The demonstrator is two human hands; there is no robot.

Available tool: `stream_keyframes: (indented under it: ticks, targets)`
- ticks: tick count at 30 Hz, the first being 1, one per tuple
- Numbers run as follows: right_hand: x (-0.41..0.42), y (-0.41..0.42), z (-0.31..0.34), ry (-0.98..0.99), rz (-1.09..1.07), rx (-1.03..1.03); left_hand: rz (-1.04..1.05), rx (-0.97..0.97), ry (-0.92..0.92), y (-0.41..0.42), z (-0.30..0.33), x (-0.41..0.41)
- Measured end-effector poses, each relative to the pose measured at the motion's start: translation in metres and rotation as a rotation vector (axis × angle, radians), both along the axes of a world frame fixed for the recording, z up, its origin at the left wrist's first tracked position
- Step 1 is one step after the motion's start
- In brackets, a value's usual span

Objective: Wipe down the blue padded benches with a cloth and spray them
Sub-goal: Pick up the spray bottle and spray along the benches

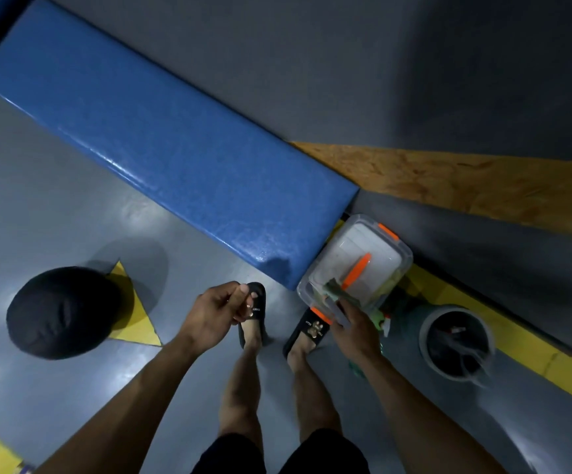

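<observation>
Padding on the blue bench (pixel 161 131), which runs from upper left to centre frame, appears soft under a slick, glossy skin; expect the cloth to glide, so press flat with your palm. Your right hand (pixel 353 330) is closed on the rim of the clear lidded box (pixel 356 265) at the bench's near end, a greenish cloth-like item (pixel 337 290) at its fingers. A green spray bottle (pixel 378 319) seems partly hidden beneath that hand. Your left hand (pixel 216 311) is loosely curled, holding nothing visible. Grey floor (pixel 55 200) looks shiny, possibly slippery; a grey bin (pixel 457 343) stands at right.
</observation>
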State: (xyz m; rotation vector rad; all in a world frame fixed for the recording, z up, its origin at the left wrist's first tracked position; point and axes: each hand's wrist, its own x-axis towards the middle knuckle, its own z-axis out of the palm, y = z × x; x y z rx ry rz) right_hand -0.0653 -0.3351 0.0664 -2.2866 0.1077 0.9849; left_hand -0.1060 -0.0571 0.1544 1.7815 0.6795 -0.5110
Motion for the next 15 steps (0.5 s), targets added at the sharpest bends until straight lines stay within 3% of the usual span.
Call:
stream_keyframes:
  ticks: [5,15]
  targets:
    - [0.032,0.0,0.011,-0.01,-0.139,0.063,-0.006,0.02,-0.02,0.0,0.006,0.001]
    - [0.088,0.002,0.019,-0.044,-0.214,-0.076,-0.009,0.05,-0.035,0.003,0.019,0.008]
